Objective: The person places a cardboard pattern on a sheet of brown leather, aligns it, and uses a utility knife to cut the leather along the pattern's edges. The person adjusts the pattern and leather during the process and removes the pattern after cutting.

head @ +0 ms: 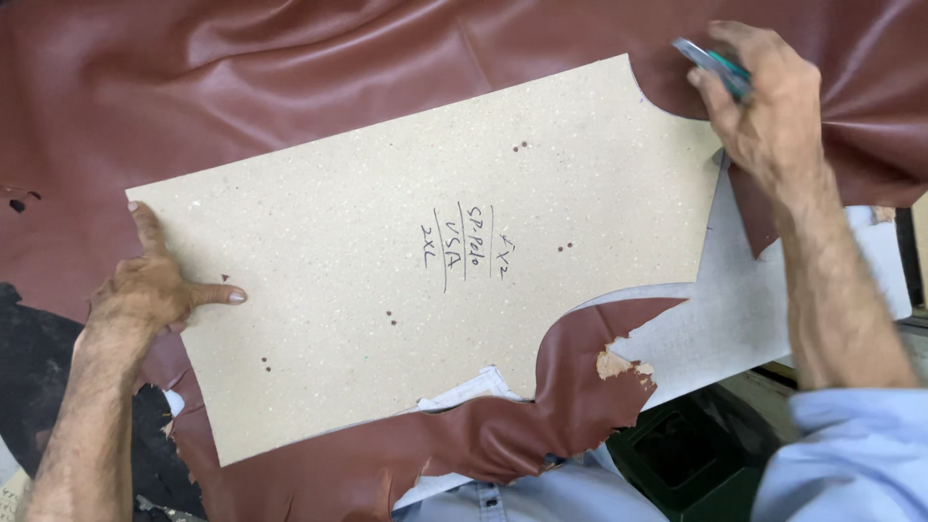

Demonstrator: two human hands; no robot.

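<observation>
A large beige cardboard pattern (367,222) with handwritten marks and small punched holes lies on a sheet of reddish-brown leather (242,68). My left hand (155,285) presses flat on the pattern's left edge, thumb and index finger spread. My right hand (764,97) is at the pattern's upper right corner, by a curved cut-out, closed on a slim green and silver pen-like tool (715,66). The tool's tip is hidden behind the fingers.
The leather's pale grey underside (744,290) is folded over at the right, with a torn flap (580,387) near the front. A dark green bin (677,454) sits below the table edge. A black surface (29,377) shows at the left.
</observation>
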